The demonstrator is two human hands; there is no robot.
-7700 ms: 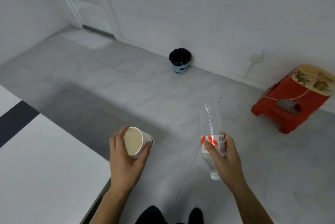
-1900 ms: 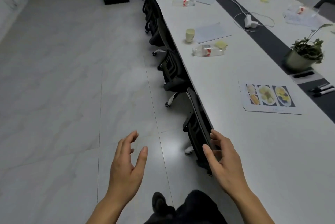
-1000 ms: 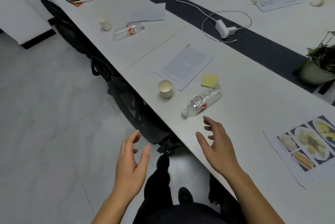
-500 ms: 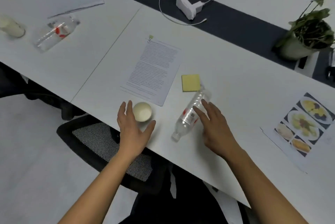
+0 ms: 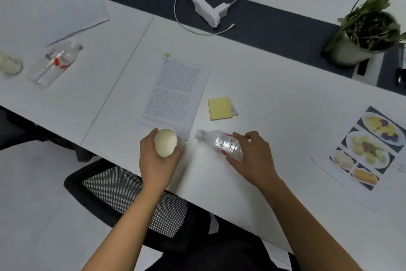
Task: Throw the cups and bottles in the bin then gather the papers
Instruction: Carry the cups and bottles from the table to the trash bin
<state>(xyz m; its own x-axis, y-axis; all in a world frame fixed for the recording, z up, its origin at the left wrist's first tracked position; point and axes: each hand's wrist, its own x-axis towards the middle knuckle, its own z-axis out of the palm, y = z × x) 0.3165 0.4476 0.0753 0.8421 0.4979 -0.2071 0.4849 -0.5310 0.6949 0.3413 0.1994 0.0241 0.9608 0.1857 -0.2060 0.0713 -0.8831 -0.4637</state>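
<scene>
So we're leaning over the white worktop point(image 5: 252, 86) with a mesh-backed chair point(image 5: 123, 191) tucked under its near edge at about 7 o'clock. Our left hand point(image 5: 158, 161) has its grip wrapped around a cream paper cup point(image 5: 165, 142), thumb on one side and fingers on the other, and the cup sits right at the near corner of a printed sheet point(image 5: 175, 95). Can't really tell if it's lifted off the worktop or just tipped.

At 1 o'clock from that, our right hand point(image 5: 252, 156) is clamped on a clear plastic bottle point(image 5: 219, 144) with a red-and-white label, lying on its side, white cap pointing toward the cup. The two things are near each other but not touching.

Further out, a yellow sticky pad point(image 5: 220, 108) sits just past the bottle, beside the printed sheet, which has a little green clip point(image 5: 167, 56) at its far corner. Off at 3 o'clock there's a page of food photos point(image 5: 369, 150).

Way over at 10 o'clock we've got a second bottle point(image 5: 55, 63) on its side, another cup point(image 5: 8, 66) beside it at the frame edge, and a blank paper point(image 5: 55, 9) behind them.

Farthest back, a white charger with cable point(image 5: 209, 12) lies on the dark strip point(image 5: 274, 29), and a potted plant point(image 5: 364, 35) stands at 2 o'clock.
</scene>
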